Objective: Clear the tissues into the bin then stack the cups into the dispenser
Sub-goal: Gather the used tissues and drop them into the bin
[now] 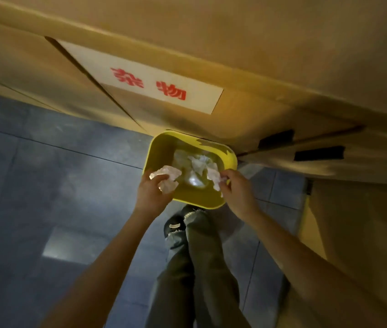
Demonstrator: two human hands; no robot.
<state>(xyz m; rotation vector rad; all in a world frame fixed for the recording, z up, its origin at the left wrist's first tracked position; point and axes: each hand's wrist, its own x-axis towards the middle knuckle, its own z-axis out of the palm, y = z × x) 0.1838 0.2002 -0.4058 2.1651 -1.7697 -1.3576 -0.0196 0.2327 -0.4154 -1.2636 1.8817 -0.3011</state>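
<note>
We hold a crumpled tissue [167, 177] in our left hand [153, 192], its grip closed around it, and another tissue [215, 177] pinched in our right hand [235, 190], over the yellow bin [161, 143]. The left wad sits at the rim; released there, it may fall onto the floor [45, 162].

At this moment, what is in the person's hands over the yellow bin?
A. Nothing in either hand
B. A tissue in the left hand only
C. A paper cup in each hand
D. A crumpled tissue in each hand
D: the left hand and the right hand each hold a crumpled tissue, one and another, above the yellow bin.
</note>
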